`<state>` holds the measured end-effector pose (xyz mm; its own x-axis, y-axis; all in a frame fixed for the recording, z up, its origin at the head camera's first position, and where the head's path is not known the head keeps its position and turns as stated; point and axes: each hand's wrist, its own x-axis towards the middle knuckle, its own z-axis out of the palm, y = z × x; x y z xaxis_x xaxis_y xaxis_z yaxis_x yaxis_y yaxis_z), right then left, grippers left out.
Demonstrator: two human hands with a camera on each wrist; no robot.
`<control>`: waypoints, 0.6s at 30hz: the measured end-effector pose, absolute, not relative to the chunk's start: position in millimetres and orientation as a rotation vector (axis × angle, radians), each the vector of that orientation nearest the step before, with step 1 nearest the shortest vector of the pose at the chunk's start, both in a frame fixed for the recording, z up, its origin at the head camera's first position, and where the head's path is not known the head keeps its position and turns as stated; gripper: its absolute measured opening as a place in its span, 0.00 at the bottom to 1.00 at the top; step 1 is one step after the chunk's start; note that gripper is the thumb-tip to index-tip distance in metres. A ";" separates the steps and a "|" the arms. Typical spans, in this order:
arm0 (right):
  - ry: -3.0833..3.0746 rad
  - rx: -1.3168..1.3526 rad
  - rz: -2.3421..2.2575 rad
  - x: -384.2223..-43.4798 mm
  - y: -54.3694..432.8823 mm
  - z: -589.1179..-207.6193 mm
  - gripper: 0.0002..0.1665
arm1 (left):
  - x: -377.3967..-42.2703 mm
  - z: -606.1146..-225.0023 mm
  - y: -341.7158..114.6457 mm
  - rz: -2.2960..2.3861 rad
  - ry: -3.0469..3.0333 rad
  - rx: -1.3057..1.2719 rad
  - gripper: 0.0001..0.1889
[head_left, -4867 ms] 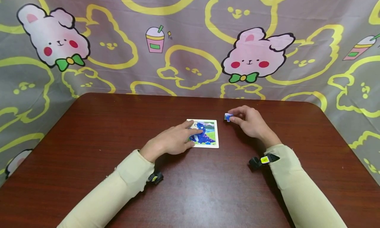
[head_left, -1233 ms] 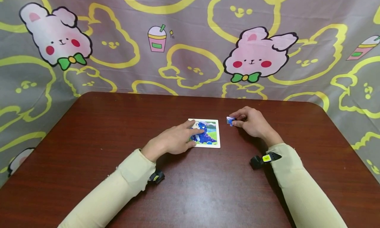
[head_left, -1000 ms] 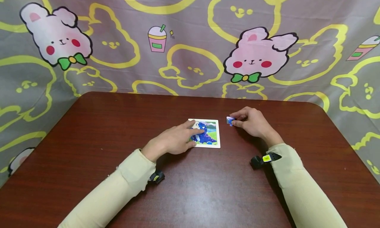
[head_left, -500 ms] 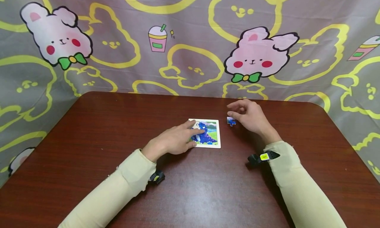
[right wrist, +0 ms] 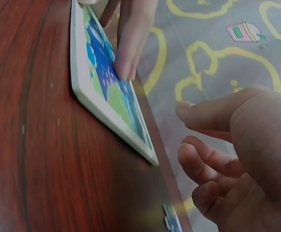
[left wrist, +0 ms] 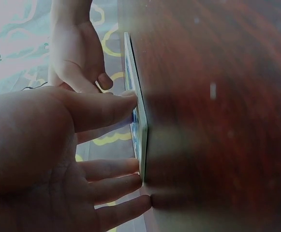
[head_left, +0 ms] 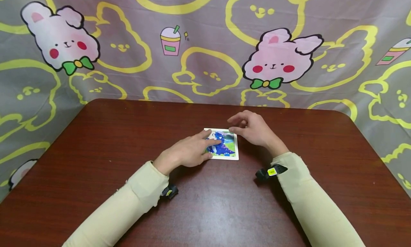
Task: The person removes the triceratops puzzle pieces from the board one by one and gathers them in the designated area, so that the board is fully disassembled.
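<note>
A jigsaw puzzle (head_left: pixel 227 149) with a white frame lies flat on the table; its picture shows a blue dinosaur on green ground. My left hand (head_left: pixel 187 150) spreads over its left side, fingers extended and resting on the picture and frame. At the far right corner of the puzzle hovers my right hand (head_left: pixel 253 128), fingers loosely bent, nothing between thumb and fingertips. A loose puzzle piece (right wrist: pixel 172 219) lies on the table below the right hand in the right wrist view; in the head view that hand hides it.
The dark red-brown table (head_left: pixel 205 204) has rounded far corners. Behind it hangs a grey curtain (head_left: pixel 199 33) with yellow outlines and rabbit faces. Each wrist carries a black strap-on camera, such as the right one (head_left: pixel 264 174).
My right hand has let go of the puzzle piece, lifted and moved left to the puzzle's far right corner. Before that, the piece slid slightly right and nearer. The left hand has stayed put.
</note>
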<state>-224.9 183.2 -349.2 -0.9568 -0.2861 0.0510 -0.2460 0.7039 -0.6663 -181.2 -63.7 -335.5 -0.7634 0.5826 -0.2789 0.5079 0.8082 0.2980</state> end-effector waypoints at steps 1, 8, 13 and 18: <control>2.849 -0.460 -1.094 -225.3 180.8 -349.2 0.18 | -181.2 -335.4 -63.6 0.288 2.636 0.829 0.31; 2.833 -0.540 -1.074 -227.1 164.8 -351.3 0.19 | -181.4 -335.8 -63.4 0.283 2.638 0.853 0.31; 2.805 -0.526 -1.039 -225.3 157.7 -353.3 0.18 | -181.4 -335.2 -63.6 0.296 2.634 0.854 0.31; 2.794 -0.524 -0.994 -221.8 158.8 -356.5 0.17 | -181.8 -335.3 -63.4 0.289 2.638 0.865 0.30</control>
<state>-221.8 158.8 -356.5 -0.9313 -0.3643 -0.0061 -0.2786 0.7228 -0.6324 -181.8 -63.4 -335.3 -0.7527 0.6038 -0.2623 0.5326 0.7927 0.2965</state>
